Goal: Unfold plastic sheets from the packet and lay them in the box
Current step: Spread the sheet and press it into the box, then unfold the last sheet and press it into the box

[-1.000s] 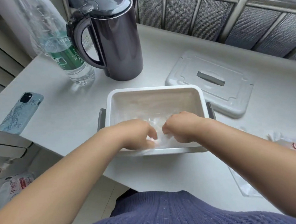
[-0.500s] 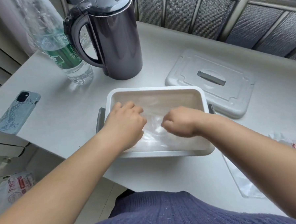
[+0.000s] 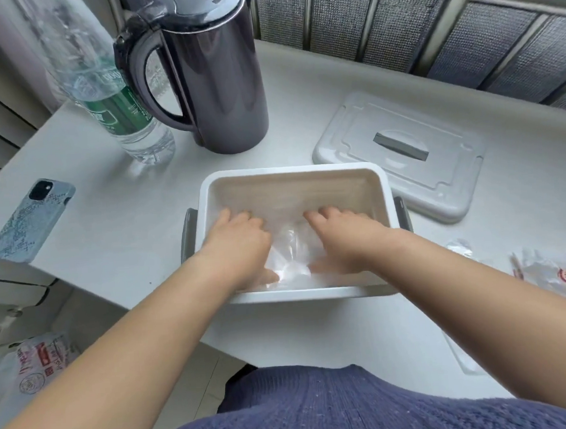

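Left grip (image 3: 240,246) and right grip (image 3: 345,240) both flat, spread wide, pressing plastic sheet (image 3: 290,250) beneath them, inside box (image 3: 292,173)

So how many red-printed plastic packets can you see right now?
2. One red-printed plastic packet lies on the white table at the far right; the other packet sits lower left, below the tabletop. Others may be out of frame.
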